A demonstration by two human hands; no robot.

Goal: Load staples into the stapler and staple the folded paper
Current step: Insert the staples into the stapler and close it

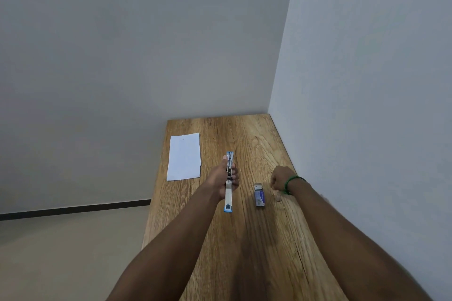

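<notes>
Through the head camera, both my bare forearms reach out over a long wooden worktop that runs into a corner between two pale walls.

My left hand is wrapped round the stapler, thumb on its left side and fingertips curled over its right side. The stapler is swung open into one long line. Its far end, with a blue tip and a clear part, points away from me past my fingers. Its near end is a silver arm with a blue tip that sticks out from under my palm towards me. I cannot tell whether it touches the wood or hangs just above it.

My right hand is to the right, well apart from the stapler, with its back turned up and the fingers curled down and inward. I cannot tell whether they pinch anything. A green band sits on that wrist.

Between my two hands, nearer the right one, a small purple and white staple box lies on the wood, its far end open. Just right of it, below my right knuckles, is a tiny brownish piece too small to make out.

The folded paper, white and flat, lies on the left side of the worktop, beyond and left of my left hand, touching neither hand.
</notes>
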